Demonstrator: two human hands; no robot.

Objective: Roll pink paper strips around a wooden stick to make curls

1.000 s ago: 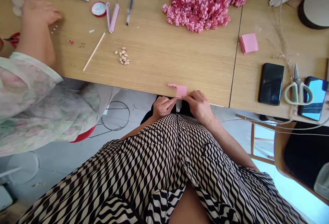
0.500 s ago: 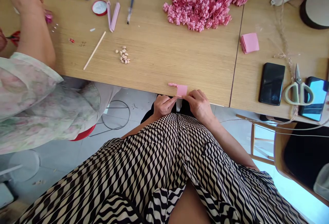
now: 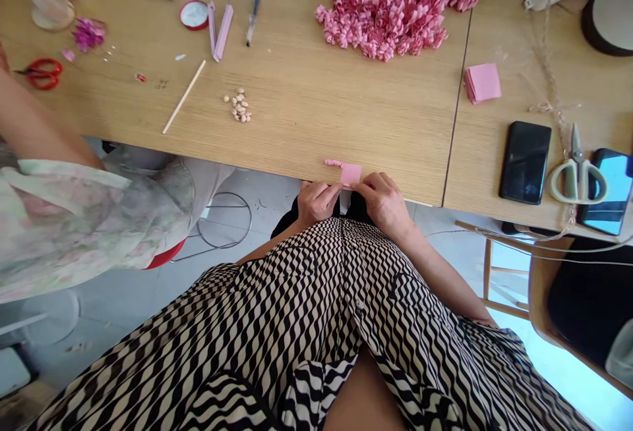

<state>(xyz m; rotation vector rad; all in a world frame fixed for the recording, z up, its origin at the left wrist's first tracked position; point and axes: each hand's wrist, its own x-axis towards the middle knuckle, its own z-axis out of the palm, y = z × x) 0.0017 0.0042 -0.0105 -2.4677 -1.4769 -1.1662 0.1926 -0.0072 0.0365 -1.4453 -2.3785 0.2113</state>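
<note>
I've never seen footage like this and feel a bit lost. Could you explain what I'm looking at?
There is no machine: a person is working bare-handed. The view comes from a camera worn on their head, facing forward and down, so their patterned shirt fills the bottom. Their left hand and right hand hold a pink square by its near edge, at the edge of the table. On the table lie a heap of pink curls, a pink stack, a stick, a black phone and red scissors. The floral sleeve on the left belongs to someone else.
</note>
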